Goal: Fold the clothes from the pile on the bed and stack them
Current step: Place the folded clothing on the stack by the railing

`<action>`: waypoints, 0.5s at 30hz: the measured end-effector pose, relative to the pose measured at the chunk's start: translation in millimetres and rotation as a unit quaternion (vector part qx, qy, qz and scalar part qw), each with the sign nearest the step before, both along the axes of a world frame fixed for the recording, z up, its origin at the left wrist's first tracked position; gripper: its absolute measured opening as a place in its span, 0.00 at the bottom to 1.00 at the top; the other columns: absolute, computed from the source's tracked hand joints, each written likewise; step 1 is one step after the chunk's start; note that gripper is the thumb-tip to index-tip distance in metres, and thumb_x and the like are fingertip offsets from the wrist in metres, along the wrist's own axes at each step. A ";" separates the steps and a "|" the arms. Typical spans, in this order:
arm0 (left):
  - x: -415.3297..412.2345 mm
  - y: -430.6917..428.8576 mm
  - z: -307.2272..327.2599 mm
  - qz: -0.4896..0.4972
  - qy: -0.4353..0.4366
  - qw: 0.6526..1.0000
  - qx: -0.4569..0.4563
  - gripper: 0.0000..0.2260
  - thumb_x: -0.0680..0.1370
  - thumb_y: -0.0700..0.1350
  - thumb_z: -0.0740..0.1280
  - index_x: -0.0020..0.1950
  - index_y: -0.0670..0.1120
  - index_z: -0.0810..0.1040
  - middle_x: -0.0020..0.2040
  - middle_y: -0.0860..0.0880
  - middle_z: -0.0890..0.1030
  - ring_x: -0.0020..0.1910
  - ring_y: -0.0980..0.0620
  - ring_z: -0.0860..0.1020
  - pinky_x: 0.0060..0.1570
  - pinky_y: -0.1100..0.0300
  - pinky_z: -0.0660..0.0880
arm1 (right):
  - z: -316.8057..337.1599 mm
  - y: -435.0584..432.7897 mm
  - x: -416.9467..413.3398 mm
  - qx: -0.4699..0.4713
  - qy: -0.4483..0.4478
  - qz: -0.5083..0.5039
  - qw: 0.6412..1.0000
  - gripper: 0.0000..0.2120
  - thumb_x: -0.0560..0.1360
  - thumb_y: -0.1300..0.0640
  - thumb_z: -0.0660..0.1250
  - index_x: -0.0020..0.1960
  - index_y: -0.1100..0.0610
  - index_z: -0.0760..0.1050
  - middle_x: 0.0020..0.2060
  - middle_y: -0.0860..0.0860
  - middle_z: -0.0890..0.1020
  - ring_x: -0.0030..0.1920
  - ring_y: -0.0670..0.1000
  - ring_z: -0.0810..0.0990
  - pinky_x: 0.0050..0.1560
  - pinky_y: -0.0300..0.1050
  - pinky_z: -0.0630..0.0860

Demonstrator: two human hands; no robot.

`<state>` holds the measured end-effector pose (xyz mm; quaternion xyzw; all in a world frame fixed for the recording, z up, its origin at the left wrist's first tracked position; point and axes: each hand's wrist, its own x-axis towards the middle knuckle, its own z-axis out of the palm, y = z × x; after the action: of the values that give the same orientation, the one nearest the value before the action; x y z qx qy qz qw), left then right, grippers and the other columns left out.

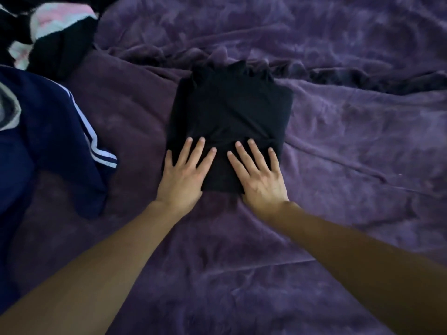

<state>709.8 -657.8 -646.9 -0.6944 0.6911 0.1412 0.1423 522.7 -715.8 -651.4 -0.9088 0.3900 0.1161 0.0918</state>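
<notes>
Nearest to us, two bare forearms reach forward over the purple blanket (338,146) that covers the bed. Our left hand (183,175) lies flat, palm down, on the near left corner of the folded black garment (229,117), its fingers (194,153) spread and straight, gripping nothing; the heel of the hand sits on the blanket just off the cloth's near edge. Our right hand (261,177) lies the same way on the near right corner, fingers fanned out and pressed flat on the fabric, holding nothing. The two hands are near each other but apart, with a strip of black cloth showing between them.

The black garment sits in the middle of the bed as a roughly square bundle, its near edge between our wrists and its far edge bunched and uneven against the rumpled blanket.

To the left, a navy garment with white stripes (48,141) lies spread out, well apart from the black bundle. Farther off, in the far left corner, we see the pile of clothes (55,32): dark pieces mixed with a fluffy white and pink one.
</notes>
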 end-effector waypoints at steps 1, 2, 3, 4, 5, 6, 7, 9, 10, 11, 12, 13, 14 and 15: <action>-4.2 -2.7 9.4 0.006 0.002 1.000 0.002 0.43 0.73 0.44 0.71 0.79 0.50 0.46 0.79 0.46 0.47 0.78 0.43 0.46 0.71 0.39 0.58 | 6.8 -3.7 -5.0 0.019 -0.007 -0.004 1.000 0.37 0.73 0.60 0.64 0.78 0.52 0.54 0.77 0.52 0.57 0.77 0.56 0.53 0.73 0.63 0.54; -10.3 -4.7 20.9 0.008 0.004 1.000 0.002 0.40 0.75 0.43 0.69 0.79 0.50 0.46 0.79 0.46 0.49 0.78 0.42 0.47 0.71 0.41 0.59 | 16.0 -8.6 -10.1 0.039 -0.011 -0.007 0.999 0.36 0.74 0.61 0.62 0.79 0.51 0.52 0.78 0.51 0.56 0.78 0.54 0.52 0.74 0.60 0.52; -18.2 -5.8 34.1 0.005 0.004 1.000 0.002 0.38 0.76 0.42 0.67 0.79 0.49 0.47 0.79 0.46 0.51 0.77 0.42 0.49 0.71 0.42 0.60 | 26.7 -13.9 -16.4 0.053 -0.010 -0.008 0.999 0.35 0.76 0.61 0.59 0.79 0.50 0.49 0.78 0.49 0.55 0.78 0.53 0.52 0.74 0.57 0.52; -26.9 -6.1 48.8 -0.003 0.004 1.000 0.002 0.36 0.77 0.41 0.66 0.79 0.48 0.47 0.78 0.45 0.52 0.77 0.42 0.51 0.71 0.44 0.60 | 39.6 -18.9 -24.1 0.065 -0.006 -0.004 0.998 0.34 0.77 0.62 0.57 0.79 0.49 0.47 0.78 0.49 0.54 0.78 0.52 0.53 0.74 0.55 0.53; -35.4 -4.8 60.3 -0.011 0.003 1.000 0.004 0.35 0.77 0.40 0.64 0.79 0.48 0.47 0.78 0.45 0.53 0.77 0.42 0.52 0.71 0.45 0.61 | 50.9 -22.3 -32.0 0.076 0.001 0.002 0.997 0.34 0.78 0.62 0.56 0.79 0.48 0.46 0.78 0.48 0.54 0.77 0.51 0.53 0.74 0.53 0.53; -45.6 -4.2 76.2 -0.021 0.000 1.000 0.001 0.35 0.78 0.40 0.64 0.79 0.47 0.48 0.78 0.45 0.54 0.77 0.42 0.53 0.71 0.46 0.61 | 67.5 -25.3 -43.2 0.079 0.003 0.006 0.997 0.34 0.78 0.62 0.56 0.79 0.48 0.46 0.78 0.48 0.54 0.77 0.51 0.53 0.74 0.52 0.53; -55.6 -2.8 90.2 -0.030 -0.002 1.000 -0.002 0.33 0.78 0.39 0.62 0.79 0.46 0.48 0.78 0.44 0.55 0.76 0.42 0.54 0.71 0.46 0.61 | 82.8 -26.6 -54.3 0.080 0.003 0.010 0.997 0.34 0.78 0.62 0.55 0.79 0.48 0.46 0.78 0.48 0.54 0.77 0.51 0.53 0.75 0.51 0.53; -81.2 0.9 123.0 -0.053 -0.005 0.999 -0.013 0.31 0.79 0.38 0.60 0.78 0.45 0.49 0.77 0.44 0.57 0.75 0.42 0.56 0.70 0.47 0.61 | 117.1 -23.7 -82.1 0.085 0.000 0.008 0.996 0.32 0.79 0.63 0.55 0.79 0.48 0.48 0.78 0.49 0.55 0.77 0.51 0.55 0.74 0.49 0.54; -96.1 3.8 139.6 -0.065 -0.006 0.998 -0.019 0.30 0.79 0.38 0.59 0.78 0.44 0.50 0.77 0.44 0.58 0.75 0.42 0.57 0.69 0.47 0.62 | 134.9 -19.1 -98.3 0.091 0.000 0.007 0.996 0.32 0.79 0.63 0.55 0.79 0.48 0.49 0.78 0.49 0.56 0.76 0.51 0.57 0.74 0.48 0.55; -111.7 6.8 155.5 -0.076 -0.007 0.997 -0.027 0.29 0.79 0.37 0.58 0.78 0.44 0.51 0.76 0.43 0.59 0.75 0.42 0.58 0.69 0.47 0.62 | 152.0 -12.7 -115.6 0.099 -0.003 0.001 0.995 0.32 0.79 0.64 0.55 0.79 0.48 0.49 0.77 0.49 0.57 0.76 0.51 0.58 0.73 0.47 0.58; -128.2 10.3 170.6 -0.086 -0.006 0.996 -0.032 0.29 0.78 0.36 0.58 0.78 0.44 0.52 0.76 0.43 0.60 0.75 0.42 0.58 0.68 0.47 0.63 | 168.2 -4.9 -134.3 0.109 -0.007 -0.011 0.994 0.33 0.78 0.65 0.56 0.79 0.47 0.50 0.77 0.48 0.58 0.75 0.51 0.60 0.72 0.46 0.61; -145.6 14.1 184.9 -0.096 -0.003 0.995 -0.039 0.29 0.78 0.36 0.59 0.77 0.43 0.53 0.75 0.43 0.61 0.74 0.42 0.59 0.67 0.47 0.64 | 184.2 3.5 -154.6 0.117 -0.010 -0.025 0.993 0.34 0.77 0.66 0.57 0.79 0.46 0.51 0.77 0.47 0.59 0.74 0.51 0.63 0.70 0.46 0.64; -164.5 19.2 198.3 -0.107 0.001 0.993 -0.043 0.29 0.77 0.35 0.60 0.77 0.43 0.54 0.74 0.44 0.63 0.73 0.42 0.60 0.66 0.48 0.66 | 199.9 12.9 -176.1 0.124 -0.010 -0.039 0.992 0.35 0.77 0.66 0.58 0.78 0.46 0.52 0.76 0.47 0.61 0.72 0.52 0.66 0.67 0.47 0.67; -184.0 25.3 210.5 -0.119 0.006 0.992 -0.047 0.29 0.77 0.35 0.61 0.77 0.43 0.55 0.72 0.44 0.65 0.72 0.43 0.63 0.65 0.49 0.67 | 214.8 23.0 -197.5 0.128 -0.007 -0.051 0.990 0.34 0.76 0.65 0.59 0.78 0.45 0.53 0.74 0.47 0.65 0.70 0.53 0.69 0.64 0.47 0.69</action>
<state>525.8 -632.5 -436.4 -0.6127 0.7752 0.0946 0.1215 325.1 -692.9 -436.6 -0.8693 0.4169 0.1542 0.2161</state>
